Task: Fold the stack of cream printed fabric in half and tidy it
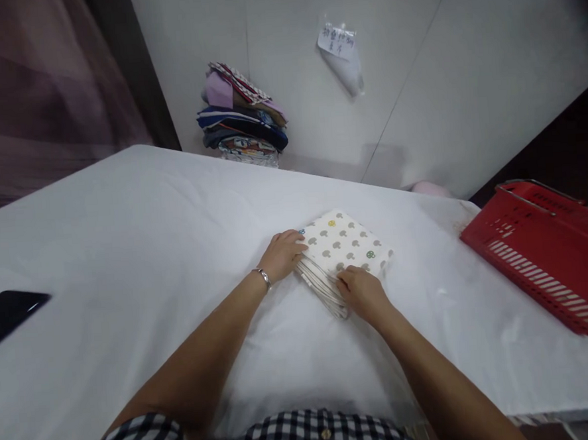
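Note:
A white cloth [348, 240] printed with grey mushroom shapes lies folded on the white-covered table [141, 256]. Several stacked layers show along its near left edge. My left hand [282, 255], with a bracelet at the wrist, rests at the cloth's left corner, fingers on its edge. At the near edge, my right hand [362, 292] has its fingers closed in a pinch on the cloth near the layered folds.
A red basket [549, 251] stands at the table's right end. A black flat object [11, 313] lies at the far left. Behind the table's back edge is a pile of folded fabrics [242, 117]. A paper in plastic [341, 58] hangs on the wall.

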The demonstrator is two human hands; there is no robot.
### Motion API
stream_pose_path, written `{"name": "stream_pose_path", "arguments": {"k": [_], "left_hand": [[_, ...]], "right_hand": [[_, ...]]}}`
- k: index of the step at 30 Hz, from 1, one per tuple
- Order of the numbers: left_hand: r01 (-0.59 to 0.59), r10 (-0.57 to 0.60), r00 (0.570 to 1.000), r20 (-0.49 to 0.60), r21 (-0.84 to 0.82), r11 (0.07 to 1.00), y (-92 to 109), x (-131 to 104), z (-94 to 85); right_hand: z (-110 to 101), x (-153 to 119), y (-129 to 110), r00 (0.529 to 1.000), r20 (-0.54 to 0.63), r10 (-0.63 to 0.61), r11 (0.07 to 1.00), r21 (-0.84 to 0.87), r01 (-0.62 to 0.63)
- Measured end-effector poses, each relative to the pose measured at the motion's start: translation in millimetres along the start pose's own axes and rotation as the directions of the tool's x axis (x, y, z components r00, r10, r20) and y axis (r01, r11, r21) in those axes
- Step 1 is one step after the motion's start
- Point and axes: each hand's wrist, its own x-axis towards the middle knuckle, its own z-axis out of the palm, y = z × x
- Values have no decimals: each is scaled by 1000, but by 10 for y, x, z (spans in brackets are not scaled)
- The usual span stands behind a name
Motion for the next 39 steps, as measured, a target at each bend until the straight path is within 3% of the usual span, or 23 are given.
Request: {"name": "stream_pose_path", "arguments": {"k": [7, 16, 20, 28, 31, 36, 39], "left_hand": [[-16, 18, 998, 53, -31, 999, -4, 4, -35], [-13, 13, 1000, 4, -7, 1000, 1, 22, 59], [-16, 16, 1000, 11, -16, 1000, 9, 26, 44], [-7, 7, 1000, -7, -5, 1000, 37, 36, 58], [6, -6, 1000, -8, -4, 1000, 56, 40, 61], [19, -19, 1000, -7, -4, 1000, 82, 40, 66], [14, -14, 1000, -13, 2, 1000, 94, 37, 62]], "right_hand": [[-32, -57, 34, 999, -13, 31, 983, 179, -29], [-161, -68, -51, 988, 139, -63, 998, -14, 65], [-155, -62, -71, 981, 192, -39, 993, -106, 60], [-150, -83, -114, 969, 230, -85, 974, -187, 130], [-117, -54, -127, 974, 214, -81, 974, -191, 123], [-110, 19, -139, 988, 150, 34, 976, -217, -1], [-185, -6, -113, 998, 69, 2, 987, -161, 9]]}}
